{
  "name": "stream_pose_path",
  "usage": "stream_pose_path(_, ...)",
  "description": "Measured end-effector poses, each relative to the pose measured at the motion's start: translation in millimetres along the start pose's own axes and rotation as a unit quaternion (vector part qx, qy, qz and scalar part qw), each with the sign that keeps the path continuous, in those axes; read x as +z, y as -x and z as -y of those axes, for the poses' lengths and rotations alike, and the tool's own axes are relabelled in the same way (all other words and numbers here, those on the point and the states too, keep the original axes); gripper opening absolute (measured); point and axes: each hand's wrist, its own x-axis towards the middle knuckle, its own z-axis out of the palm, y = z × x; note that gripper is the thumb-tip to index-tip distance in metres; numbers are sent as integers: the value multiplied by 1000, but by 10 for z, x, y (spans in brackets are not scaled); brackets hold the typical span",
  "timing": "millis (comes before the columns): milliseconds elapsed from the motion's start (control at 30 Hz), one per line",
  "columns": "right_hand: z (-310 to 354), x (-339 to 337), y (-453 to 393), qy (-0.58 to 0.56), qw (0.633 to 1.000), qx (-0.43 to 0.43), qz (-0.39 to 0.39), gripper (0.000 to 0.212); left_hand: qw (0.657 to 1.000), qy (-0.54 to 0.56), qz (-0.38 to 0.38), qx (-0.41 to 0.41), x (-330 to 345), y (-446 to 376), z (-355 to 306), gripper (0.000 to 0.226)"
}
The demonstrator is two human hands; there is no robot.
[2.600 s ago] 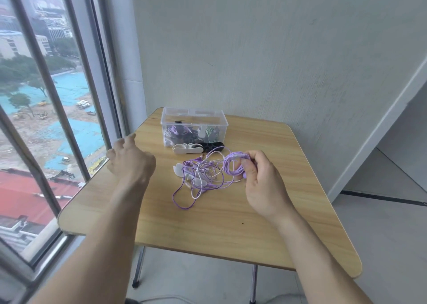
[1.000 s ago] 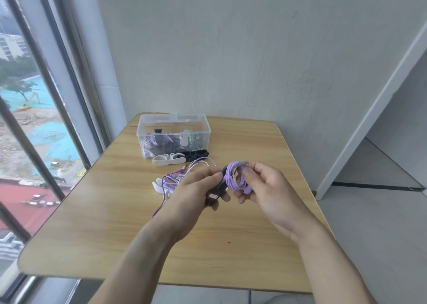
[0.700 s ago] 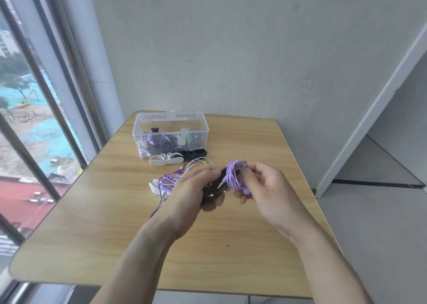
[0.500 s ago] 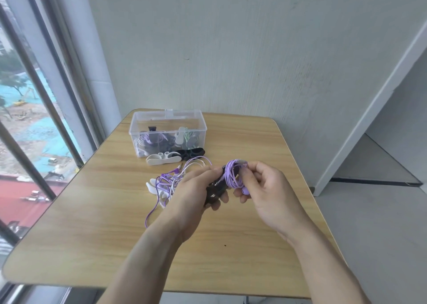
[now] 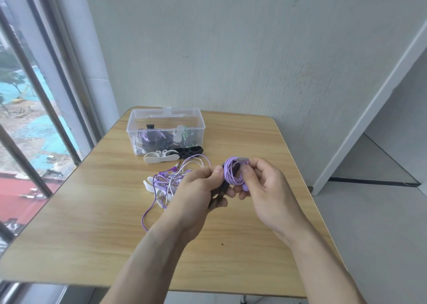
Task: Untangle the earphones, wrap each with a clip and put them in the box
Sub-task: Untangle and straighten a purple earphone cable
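Right hand (image 5: pixel 261 188) is pinching a coiled purple earphone (image 5: pixel 233 173) so the loops don't spring apart, while the left hand (image 5: pixel 196 192) grips a black clip (image 5: pixel 219 194) against it, probably to close it round the bundle. Both are held above the counter (image 5: pixel 92 211). The remaining tangle (image 5: pixel 175 178) lies just behind, and the box (image 5: pixel 166 118) sits beyond with some wrapped sets inside.

Bare forearms; left hand (image 5: pixel 196 195), right hand (image 5: pixel 268 188) seemingly ringless.
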Motion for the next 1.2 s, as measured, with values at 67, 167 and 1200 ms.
stream_pose_path(67,14,-1,4,-5,1000,-16,4,19,999,34,-2,-11,-5,3,-6,29)
stream_pose_path(167,27,-8,-5,-2,999,-36,10,18,998,54,-9,-6,10,13,-10,32)
stream_pose_path(1200,112,-154,-42,24,990,-41,136,17,986,-134,-12,99,-7,116,-158,16)
